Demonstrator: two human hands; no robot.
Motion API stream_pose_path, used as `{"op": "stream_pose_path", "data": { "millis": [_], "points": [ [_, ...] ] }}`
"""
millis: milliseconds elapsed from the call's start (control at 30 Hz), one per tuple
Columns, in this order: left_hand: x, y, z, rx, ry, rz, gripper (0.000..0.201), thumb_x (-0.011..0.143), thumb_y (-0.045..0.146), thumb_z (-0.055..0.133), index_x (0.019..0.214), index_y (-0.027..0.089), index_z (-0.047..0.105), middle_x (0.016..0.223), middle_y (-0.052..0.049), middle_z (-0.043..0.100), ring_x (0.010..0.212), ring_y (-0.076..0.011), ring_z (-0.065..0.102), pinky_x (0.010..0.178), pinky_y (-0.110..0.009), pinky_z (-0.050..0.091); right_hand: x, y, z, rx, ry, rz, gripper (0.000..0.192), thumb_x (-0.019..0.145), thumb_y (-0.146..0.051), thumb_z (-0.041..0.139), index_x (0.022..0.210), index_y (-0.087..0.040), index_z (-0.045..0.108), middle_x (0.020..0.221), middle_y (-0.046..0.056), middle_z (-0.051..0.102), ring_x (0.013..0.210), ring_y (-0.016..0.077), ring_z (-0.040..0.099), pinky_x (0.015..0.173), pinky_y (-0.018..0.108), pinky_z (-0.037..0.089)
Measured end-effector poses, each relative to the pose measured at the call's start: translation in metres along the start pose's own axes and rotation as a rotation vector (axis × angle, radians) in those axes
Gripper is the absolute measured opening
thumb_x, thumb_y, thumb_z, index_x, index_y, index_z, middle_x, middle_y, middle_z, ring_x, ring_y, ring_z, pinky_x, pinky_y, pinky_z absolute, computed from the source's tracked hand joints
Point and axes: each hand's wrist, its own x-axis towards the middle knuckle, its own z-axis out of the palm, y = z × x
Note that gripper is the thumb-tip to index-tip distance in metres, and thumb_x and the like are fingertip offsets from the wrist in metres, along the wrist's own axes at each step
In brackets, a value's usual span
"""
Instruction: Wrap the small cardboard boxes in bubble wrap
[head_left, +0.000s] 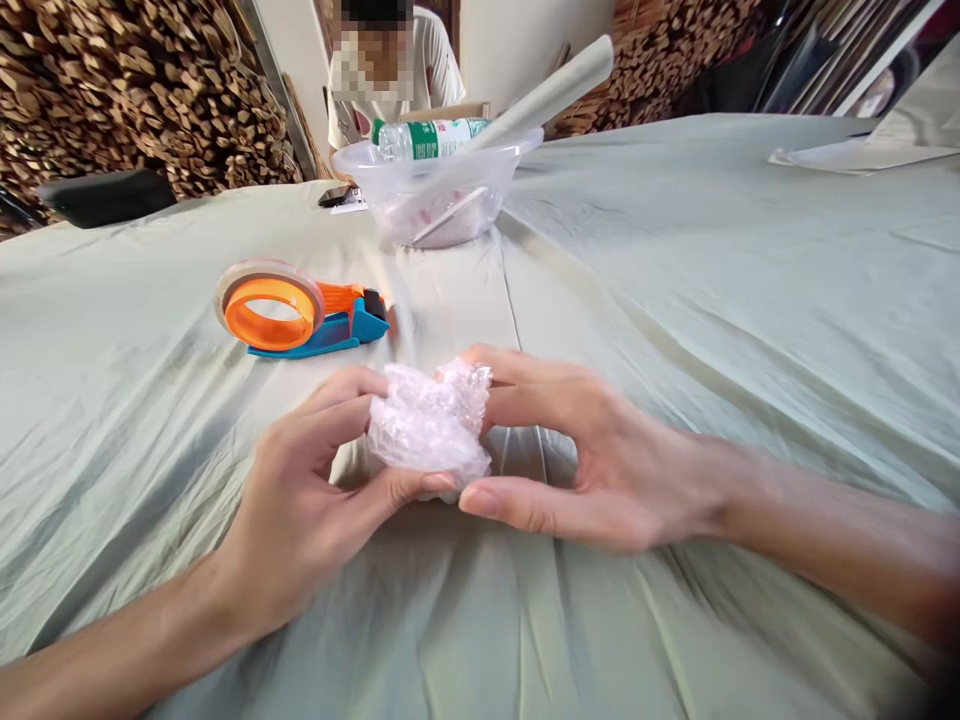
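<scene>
Head view: our left hand (300, 500) and right hand (592, 450) together grip a crumpled clear bubble-wrap bundle (429, 428) just above the green-draped counter (675, 300); pinching evenly should keep its folds closed, orange-and-blue tape dispenser (300, 310) nearby.

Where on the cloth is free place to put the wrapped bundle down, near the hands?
Bare cloth lies right of the right hand, up to the papers. More lies near the edge, between both forearms. Left of the left hand is open too. It is crowded ahead: the tape dispenser and plastic bowl. Both hands hold the bundle.
</scene>
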Motion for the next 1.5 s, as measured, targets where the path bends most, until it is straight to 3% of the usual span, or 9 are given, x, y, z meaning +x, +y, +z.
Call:
{"op": "stream_pose_path", "data": {
  "millis": [133, 433, 567, 667, 733, 933, 1100, 1367, 1500],
  "points": [
    [-0.003, -0.004, 0.004, -0.192, 0.007, -0.163, 0.033, 0.100, 0.040, 0.083, 0.122, 0.027, 0.062, 0.115, -0.003, 0.077, 0.102, -0.0191, 0.078, 0.088, -0.032, 0.067, 0.005, 0.000, -0.002, 0.082, 0.030, 0.067, 0.027, 0.107, -0.026, 0.073, 0.084, -0.013, 0.074, 0.100, 0.005, 0.067, 0.088, 0.0124, 0.066, 0.081, 0.028, 0.054],
    [0.004, -0.006, 0.009, -0.385, 0.083, -0.214, 0.038, 0.100, 0.026, 0.079, 0.128, 0.028, 0.053, 0.129, -0.006, 0.063, 0.094, -0.0134, 0.072, 0.078, -0.026, 0.069, 0.007, 0.004, 0.008, 0.261, 0.132, 0.267, 0.035, 0.093, -0.033, 0.092, 0.093, -0.020, 0.060, 0.098, -0.001, 0.063, 0.092, 0.0127, 0.066, 0.087, 0.028, 0.057],
    [0.003, -0.008, 0.008, -0.306, 0.145, -0.201, 0.053, 0.095, 0.024, 0.083, 0.134, 0.033, 0.049, 0.147, -0.008, 0.053, 0.122, -0.0217, 0.072, 0.086, -0.032, 0.072, 0.004, 0.005, 0.012, 0.244, 0.226, 0.204, 0.046, 0.092, -0.024, 0.091, 0.113, -0.025, 0.050, 0.127, 0.002, 0.059, 0.090, 0.0087, 0.068, 0.089, 0.028, 0.065],
    [0.001, -0.006, 0.007, -0.260, 0.199, -0.190, 0.062, 0.091, 0.022, 0.088, 0.135, 0.035, 0.047, 0.158, -0.010, 0.048, 0.128, -0.0267, 0.073, 0.083, -0.035, 0.075, 0.002, 0.002, 0.009, 0.056, 0.191, 0.114, 0.031, 0.099, -0.024, 0.084, 0.116, -0.023, 0.059, 0.146, 0.007, 0.055, 0.103, 0.0101, 0.069, 0.094, 0.028, 0.067],
    [-0.001, -0.005, 0.006, -0.173, 0.195, -0.144, 0.048, 0.094, 0.020, 0.085, 0.128, 0.032, 0.054, 0.163, -0.010, 0.048, 0.128, -0.0260, 0.074, 0.081, -0.034, 0.075, 0.002, 0.001, 0.007, -0.021, 0.147, 0.117, 0.019, 0.103, -0.029, 0.080, 0.113, -0.021, 0.067, 0.154, 0.010, 0.054, 0.114, 0.0134, 0.071, 0.092, 0.028, 0.069],
    [-0.004, -0.001, 0.004, 0.167, 0.130, -0.017, 0.007, 0.106, 0.021, 0.072, 0.110, 0.026, 0.076, 0.161, -0.008, 0.061, 0.144, -0.0300, 0.070, 0.082, -0.029, 0.076, 0.001, 0.005, 0.001, -0.082, 0.122, 0.075, 0.013, 0.102, -0.031, 0.082, 0.108, -0.020, 0.080, 0.136, 0.010, 0.069, 0.126, 0.0221, 0.073, 0.094, 0.032, 0.069],
    [-0.009, -0.002, -0.002, 0.401, 0.049, 0.178, 0.020, 0.111, 0.017, 0.063, 0.127, 0.021, 0.073, 0.143, -0.007, 0.079, 0.133, -0.0197, 0.077, 0.118, -0.031, 0.064, 0.001, 0.008, -0.002, -0.162, 0.123, 0.031, 0.017, 0.101, -0.035, 0.084, 0.107, -0.020, 0.080, 0.127, 0.010, 0.072, 0.114, 0.0197, 0.073, 0.105, 0.039, 0.062],
    [-0.011, -0.007, -0.016, 0.506, -0.171, 0.292, 0.056, 0.108, 0.056, 0.068, 0.143, 0.012, 0.060, 0.130, -0.012, 0.080, 0.113, -0.0236, 0.082, 0.096, -0.032, 0.067, 0.002, 0.005, -0.001, 0.072, 0.052, 0.239, 0.046, 0.099, -0.041, 0.084, 0.136, -0.020, 0.066, 0.113, 0.003, 0.079, 0.106, 0.0167, 0.078, 0.099, 0.031, 0.063],
    [-0.010, -0.010, -0.014, 0.476, -0.276, 0.218, 0.062, 0.106, 0.055, 0.070, 0.152, 0.017, 0.053, 0.136, -0.012, 0.075, 0.119, -0.0260, 0.079, 0.094, -0.035, 0.068, 0.003, 0.009, -0.002, 0.069, 0.007, 0.216, 0.028, 0.102, -0.032, 0.081, 0.126, -0.018, 0.075, 0.114, 0.001, 0.083, 0.100, 0.0131, 0.077, 0.094, 0.026, 0.062]
  ]
}}
